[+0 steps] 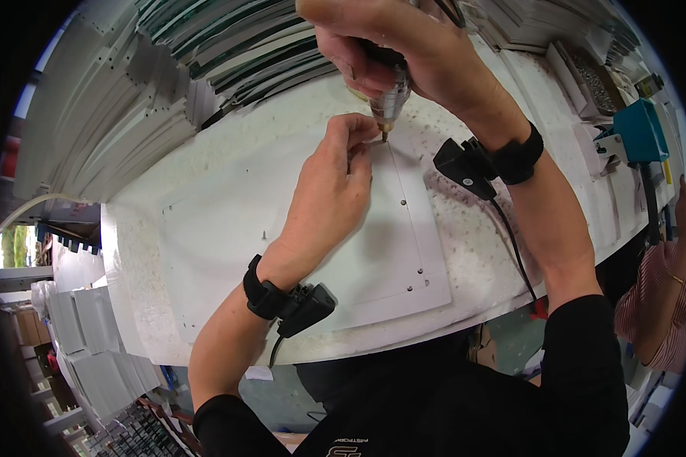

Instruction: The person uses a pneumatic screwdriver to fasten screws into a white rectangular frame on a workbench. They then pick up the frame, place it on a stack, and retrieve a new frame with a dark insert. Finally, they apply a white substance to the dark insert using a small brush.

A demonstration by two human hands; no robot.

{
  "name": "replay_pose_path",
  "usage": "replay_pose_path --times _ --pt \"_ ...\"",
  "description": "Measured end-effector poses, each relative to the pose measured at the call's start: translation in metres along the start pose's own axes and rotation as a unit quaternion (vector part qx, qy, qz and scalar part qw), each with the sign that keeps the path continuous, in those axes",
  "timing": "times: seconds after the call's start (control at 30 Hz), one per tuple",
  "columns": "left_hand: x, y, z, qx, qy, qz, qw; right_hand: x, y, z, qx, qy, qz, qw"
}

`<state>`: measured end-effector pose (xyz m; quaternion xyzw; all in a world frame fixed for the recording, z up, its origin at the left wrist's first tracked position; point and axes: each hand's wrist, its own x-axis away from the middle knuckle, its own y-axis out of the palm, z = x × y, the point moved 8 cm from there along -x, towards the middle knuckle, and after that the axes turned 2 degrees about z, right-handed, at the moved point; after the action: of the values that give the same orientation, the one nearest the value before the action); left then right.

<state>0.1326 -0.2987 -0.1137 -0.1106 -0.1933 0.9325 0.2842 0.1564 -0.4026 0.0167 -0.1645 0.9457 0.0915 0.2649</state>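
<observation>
My right hand [415, 38] is wrapped round the dark body of a power screwdriver [391, 97], which points down with its metal nose and bit near the far right corner of a flat white panel [221, 266]. Right beside the bit tip, my left hand [329, 186] has its fingers curled and pinched together. Whatever they hold there is too small or hidden to make out. Along the panel's right side sit several screw heads, one of them a dark round screw [403, 202]. A loose screw [264, 235] is on the panel, left of my left wrist.
The panel lies on a speckled white worktable [472, 251]. Stacked white panels [114, 114] and green-edged sheets [236, 46] stand along the far left. A tray of small screws [591, 80] and a teal device [640, 131] are at right, near another person's striped sleeve [674, 343].
</observation>
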Motion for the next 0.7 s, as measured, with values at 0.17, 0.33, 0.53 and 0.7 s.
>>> replay_pose_path --times 0.17,0.33,0.53,0.7 --pt "-0.001 0.000 0.001 -0.002 -0.004 0.000 1.000 0.003 0.006 0.001 0.022 0.038 -0.023 0.999" --pt "0.018 -0.033 0.010 0.061 -0.009 0.004 0.998 0.009 0.016 -0.034 0.045 0.051 0.020 0.997" --pt "0.092 -0.129 0.019 -0.267 -0.007 0.142 0.953 0.005 0.006 -0.050 -0.053 -0.124 -0.095 0.986" --pt "0.121 -0.117 0.017 -0.368 0.067 0.057 0.926 0.003 0.016 -0.046 -0.131 -0.109 -0.053 0.984"
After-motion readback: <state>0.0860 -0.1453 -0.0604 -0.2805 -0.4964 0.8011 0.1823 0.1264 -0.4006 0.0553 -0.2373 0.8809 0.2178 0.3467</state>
